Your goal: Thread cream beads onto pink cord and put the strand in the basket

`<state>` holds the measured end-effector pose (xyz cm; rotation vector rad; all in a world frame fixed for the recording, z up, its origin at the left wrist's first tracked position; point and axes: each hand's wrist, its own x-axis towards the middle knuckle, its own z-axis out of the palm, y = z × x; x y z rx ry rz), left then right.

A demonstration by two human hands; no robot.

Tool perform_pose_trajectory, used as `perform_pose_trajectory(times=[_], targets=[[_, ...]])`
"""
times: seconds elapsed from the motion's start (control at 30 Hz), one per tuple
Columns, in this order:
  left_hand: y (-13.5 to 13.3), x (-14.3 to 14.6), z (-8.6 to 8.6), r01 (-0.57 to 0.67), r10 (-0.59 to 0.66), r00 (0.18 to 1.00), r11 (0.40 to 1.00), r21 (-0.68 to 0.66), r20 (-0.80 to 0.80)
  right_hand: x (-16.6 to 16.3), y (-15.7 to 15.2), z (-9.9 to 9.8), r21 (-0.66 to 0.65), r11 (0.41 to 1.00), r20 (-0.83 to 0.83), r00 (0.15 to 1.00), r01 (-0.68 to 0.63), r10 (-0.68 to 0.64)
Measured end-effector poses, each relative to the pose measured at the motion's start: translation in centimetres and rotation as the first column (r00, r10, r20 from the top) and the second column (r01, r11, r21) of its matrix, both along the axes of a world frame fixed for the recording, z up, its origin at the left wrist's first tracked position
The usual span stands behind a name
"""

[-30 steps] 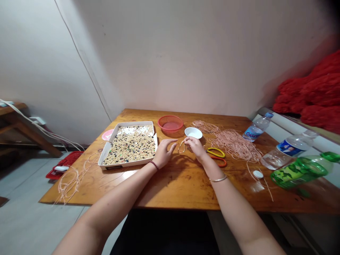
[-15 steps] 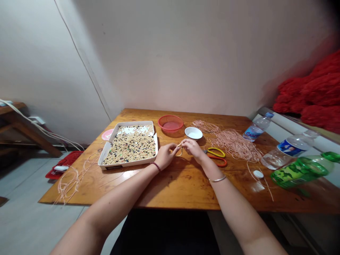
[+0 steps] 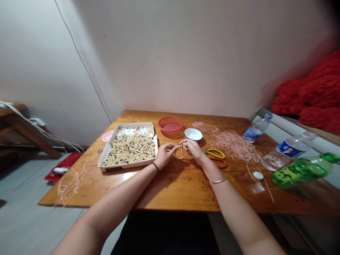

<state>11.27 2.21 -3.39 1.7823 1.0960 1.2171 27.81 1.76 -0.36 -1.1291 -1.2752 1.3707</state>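
Observation:
A short string of pale beads (image 3: 182, 153) hangs in a curve between my two hands, just above the table. The fingertips of my left hand (image 3: 164, 154) pinch one end of it. My right hand (image 3: 194, 149) grips the other end, its fingertips close to the left ones. Left of my hands stands a white tray (image 3: 101, 161) of loose beads (image 3: 132, 147), mostly cream and black. Beside my right wrist lie scissors (image 3: 217, 153) with one yellow and one orange handle. The exact bead ends are hidden by my fingers.
Behind my hands are a red plastic basket (image 3: 170, 124) and a small white bowl (image 3: 193, 138). Pink cord (image 3: 233, 145) lies heaped to the right, near several bottles, one a green-labelled bottle (image 3: 300, 171). More pink cord (image 3: 67, 186) lies at the table's left edge.
My fingertips have drawn slightly apart, and the string of beads now hangs in a wider curve between them. The tray, bowl and scissors stay put.

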Motion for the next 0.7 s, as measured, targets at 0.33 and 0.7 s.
perform_pose_trajectory(times=[0.33, 0.7], targets=[[0.5, 0.0, -0.5, -0.015, 0.023, 0.994, 0.997, -0.07, 0.111, 0.3, 0.5, -0.5, 0.123, 0.99, 0.051, 0.996, 0.064, -0.071], [0.2, 0.0, -0.1, -0.047, 0.055, 0.993, 0.996, -0.075, 0.109, 0.8, -0.4, -0.6, 0.474, 0.879, 0.581, 0.769, -0.053, -0.267]])
